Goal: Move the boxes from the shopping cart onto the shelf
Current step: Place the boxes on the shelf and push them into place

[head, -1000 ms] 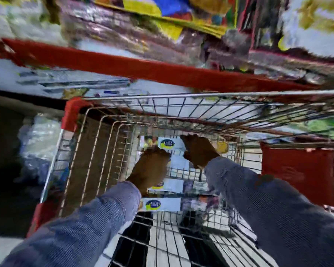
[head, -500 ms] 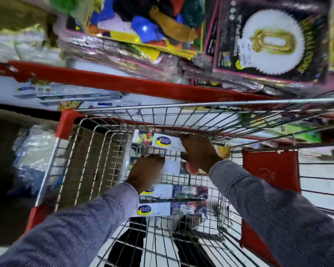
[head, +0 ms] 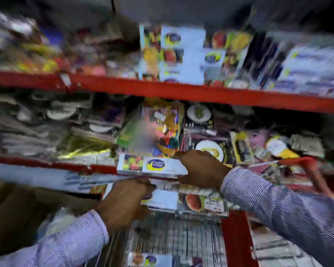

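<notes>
My right hand [head: 201, 168] grips the right end of a long white box with a blue-and-yellow logo and fruit pictures [head: 152, 165], held level in front of the shelf. My left hand [head: 123, 203] holds a second, similar box [head: 162, 199] just below it, above the shopping cart [head: 237, 237]. One more box [head: 150, 261] lies in the cart's wire basket at the bottom. Matching boxes [head: 181, 54] stand upright on the upper red shelf [head: 181, 91]. The view is motion-blurred.
The middle shelf behind the held boxes is packed with party goods, paper plates [head: 210, 151] and colourful packets [head: 162, 132]. Its red front edge [head: 46, 164] runs left. The cart's red corner and handle [head: 308, 166] stand at right. A brown carton [head: 17, 209] sits lower left.
Both hands have lifted out of the cart, each bringing a box up to shelf height. The view has swung up from the cart basket to the shelves.
</notes>
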